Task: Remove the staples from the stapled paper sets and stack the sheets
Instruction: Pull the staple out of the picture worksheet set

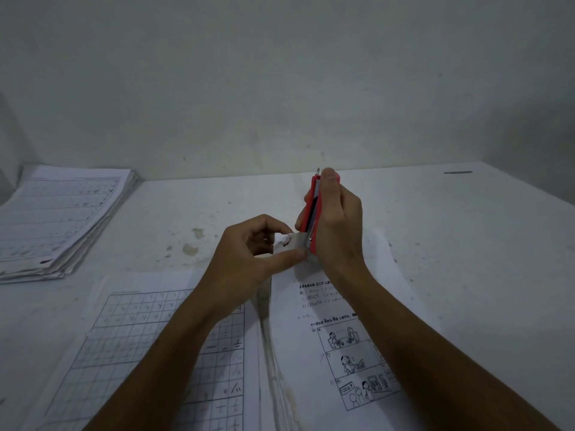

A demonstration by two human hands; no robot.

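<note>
A stapled paper set (326, 337) with printed text and cartoon panels lies in front of me, its top left corner lifted off the table. My left hand (249, 253) pinches that corner between thumb and fingers. My right hand (337, 222) grips a red stapler (311, 209) held nearly upright, its lower end pressed against the pinched corner. The staple itself is hidden. To the left of the set lies a sheet with a handwriting grid (149, 346), partly under my left forearm.
A thick stack of worksheets (59, 219) sits at the far left of the white table (466, 244), against the wall. A small dark strip (458, 172) lies at the far right near the wall. The tabletop shows brown stains (189, 248).
</note>
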